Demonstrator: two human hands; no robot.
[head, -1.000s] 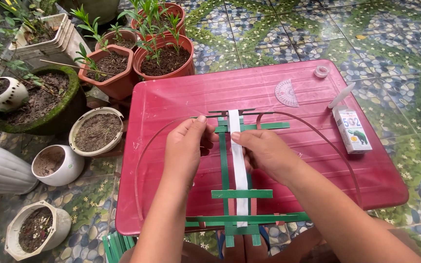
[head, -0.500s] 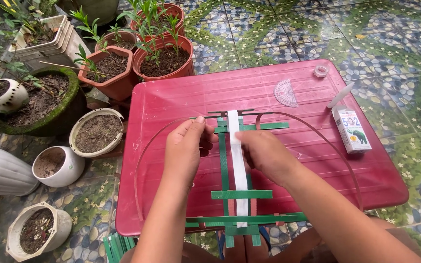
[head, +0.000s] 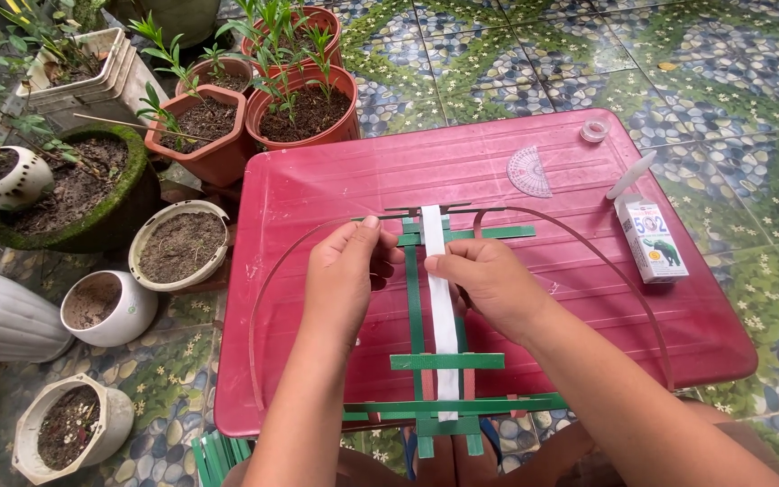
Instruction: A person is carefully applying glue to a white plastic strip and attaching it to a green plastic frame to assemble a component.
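Lengthwise, white strip (head: 441, 311) betw. both hands, pointing away.

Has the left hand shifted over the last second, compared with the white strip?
No. The left hand sits just left of the white strip on the red table, at the same spot beside the frame's upper crossbar.
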